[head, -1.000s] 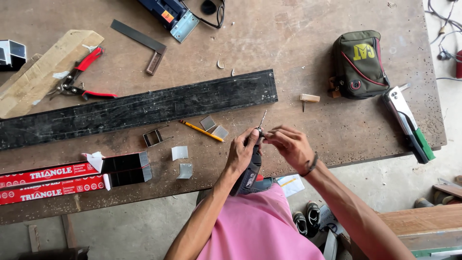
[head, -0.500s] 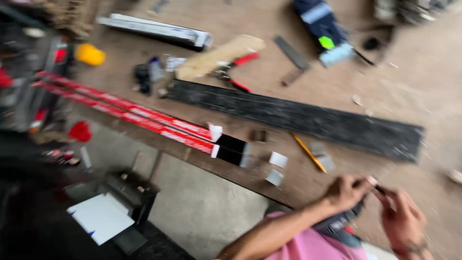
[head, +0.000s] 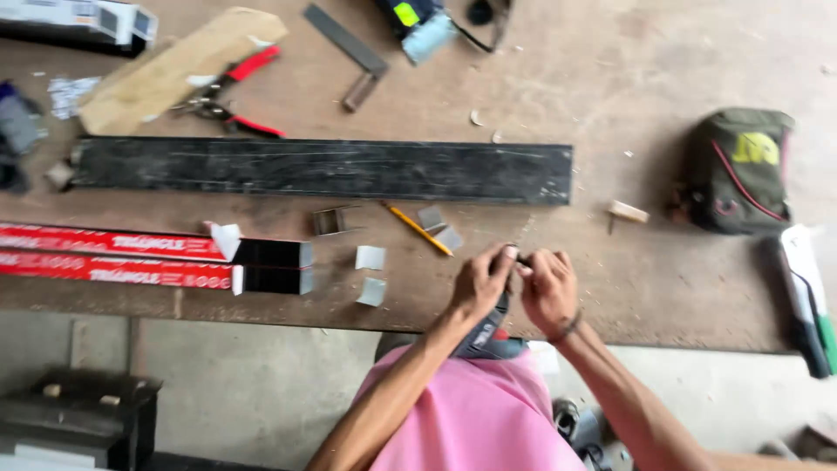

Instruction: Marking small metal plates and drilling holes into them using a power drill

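A: Your left hand (head: 478, 283) and right hand (head: 547, 288) meet at the tip of the dark power drill (head: 488, 330) over the table edge (head: 174, 301), above your lap.

B: What may go wrong?

A: I think a small part could slip and drop to the floor, because you work beyond the edge.

B: And the hands?

A: Both are nearly closed, fingertips pinching the tip. What small piece they hold, I cannot tell.
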